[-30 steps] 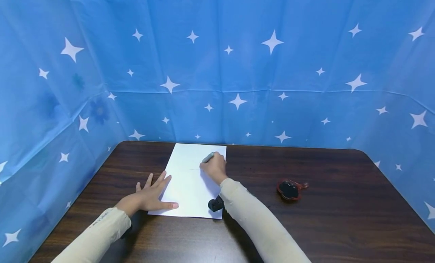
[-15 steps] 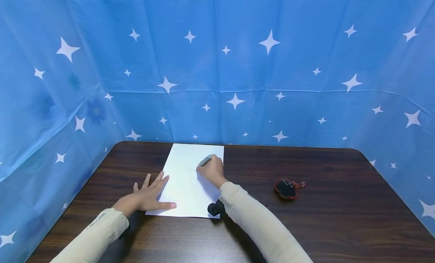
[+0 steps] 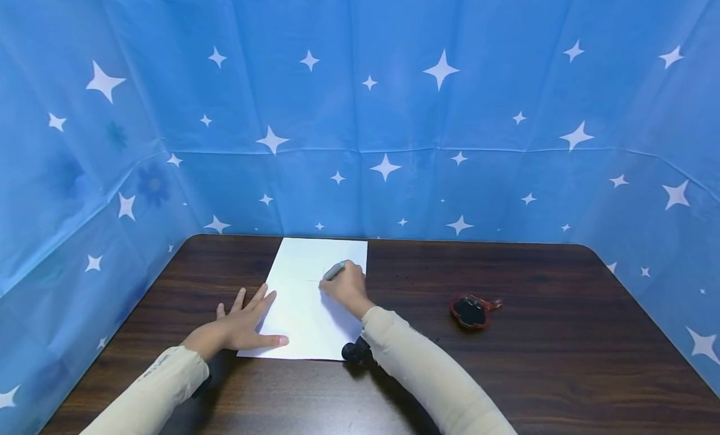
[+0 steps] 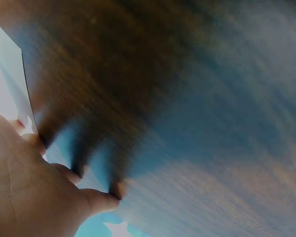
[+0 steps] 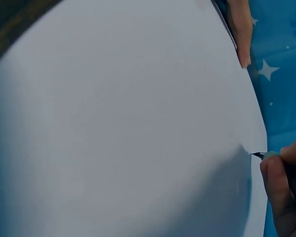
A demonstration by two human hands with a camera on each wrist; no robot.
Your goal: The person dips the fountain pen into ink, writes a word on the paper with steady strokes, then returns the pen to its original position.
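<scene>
A white sheet of paper (image 3: pixel 298 310) lies on the table, with a thin, faint cross of lines (image 3: pixel 314 280) on its upper half. My right hand (image 3: pixel 347 288) pinches a grey-green pen (image 3: pixel 334 270), whose dark pointed tip touches the paper in the right wrist view. On the sheet's left edge rests my left hand (image 3: pixel 242 325), fingers spread and thumb on the paper. The left wrist view shows the palm (image 4: pixel 34 197) and fingertips pressed on the wood beside the paper's edge.
A small red-rimmed dish (image 3: pixel 471 312) with a short handle and black inside stands to the right on the dark wooden table (image 3: pixel 562 341). A blue star-patterned curtain (image 3: pixel 360 110) hangs behind and along both sides.
My right hand has moved slightly toward me with the pen, and a short vertical line now crosses the horizontal one. The left hand stays put; the head view has shifted slightly.
</scene>
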